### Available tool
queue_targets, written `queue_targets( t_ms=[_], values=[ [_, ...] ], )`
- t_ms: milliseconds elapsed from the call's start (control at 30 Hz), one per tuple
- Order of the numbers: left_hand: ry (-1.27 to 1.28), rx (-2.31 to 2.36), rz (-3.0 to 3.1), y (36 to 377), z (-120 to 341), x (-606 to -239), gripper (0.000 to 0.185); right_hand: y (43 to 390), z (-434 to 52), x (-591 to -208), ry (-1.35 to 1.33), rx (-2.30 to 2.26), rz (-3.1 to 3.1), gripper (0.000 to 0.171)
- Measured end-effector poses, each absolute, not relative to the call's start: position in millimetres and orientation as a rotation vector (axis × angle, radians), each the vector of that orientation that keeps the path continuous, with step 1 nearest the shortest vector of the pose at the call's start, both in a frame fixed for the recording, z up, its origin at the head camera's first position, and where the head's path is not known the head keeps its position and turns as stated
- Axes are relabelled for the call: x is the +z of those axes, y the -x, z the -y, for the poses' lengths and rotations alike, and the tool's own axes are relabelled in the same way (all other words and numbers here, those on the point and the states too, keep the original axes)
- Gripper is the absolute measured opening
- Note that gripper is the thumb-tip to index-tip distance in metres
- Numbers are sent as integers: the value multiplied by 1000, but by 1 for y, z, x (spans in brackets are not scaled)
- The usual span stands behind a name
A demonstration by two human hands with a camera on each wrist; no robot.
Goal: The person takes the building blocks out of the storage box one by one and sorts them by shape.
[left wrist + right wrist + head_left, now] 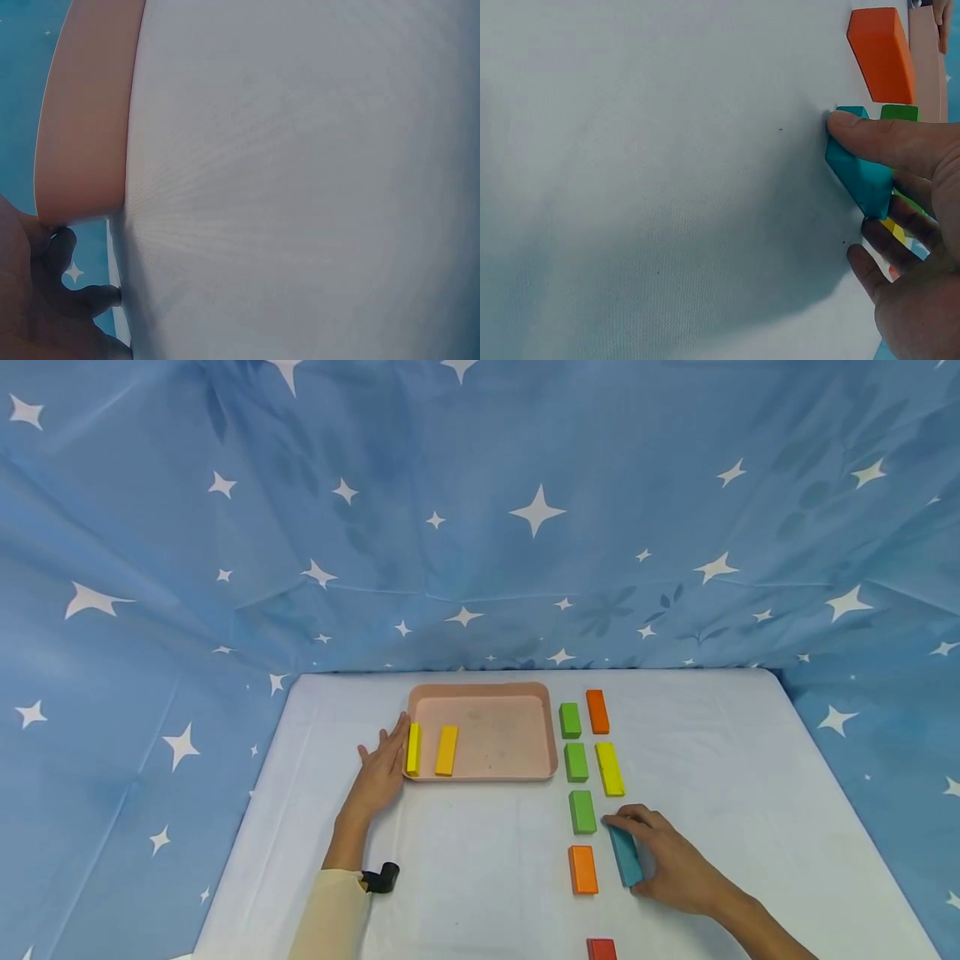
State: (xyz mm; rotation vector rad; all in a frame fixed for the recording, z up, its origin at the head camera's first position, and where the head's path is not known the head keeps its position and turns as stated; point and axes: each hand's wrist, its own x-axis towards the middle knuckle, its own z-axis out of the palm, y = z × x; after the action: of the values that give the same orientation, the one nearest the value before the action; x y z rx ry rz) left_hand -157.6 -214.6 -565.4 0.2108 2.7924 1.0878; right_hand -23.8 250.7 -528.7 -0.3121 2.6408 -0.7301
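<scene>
My left hand (381, 775) rests with extended fingers along the left side of a shallow pink tray (480, 691). In the left wrist view, the fingers touch the outside of the tray (86, 150) near its corner. Inside the tray lie a yellow block (414, 749), close to the left wall, and an amber block (446, 751). On the right, my right hand (667, 864) grips a blue block (626, 858) at its two ends, thumb at the near end and fingers at the far end. The right wrist view shows the thumb across the blue block (859, 176).
Left of the blue block runs a column of green blocks (576, 762), an orange block (582, 870) and a red block (602, 949) cut by the frame edge. Beyond the blue block lie a yellow block (610, 769) and an orange-red block (597, 712). A starry blue curtain (480, 560) borders the white table (480, 860).
</scene>
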Motion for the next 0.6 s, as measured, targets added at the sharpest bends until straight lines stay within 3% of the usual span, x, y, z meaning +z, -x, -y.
queue_targets(
  t_ms=[600],
  values=[
    [-206, 1081, -2787, 160, 215, -566, 55, 24, -257, -528, 393, -661, -2649, 98]
  ],
)
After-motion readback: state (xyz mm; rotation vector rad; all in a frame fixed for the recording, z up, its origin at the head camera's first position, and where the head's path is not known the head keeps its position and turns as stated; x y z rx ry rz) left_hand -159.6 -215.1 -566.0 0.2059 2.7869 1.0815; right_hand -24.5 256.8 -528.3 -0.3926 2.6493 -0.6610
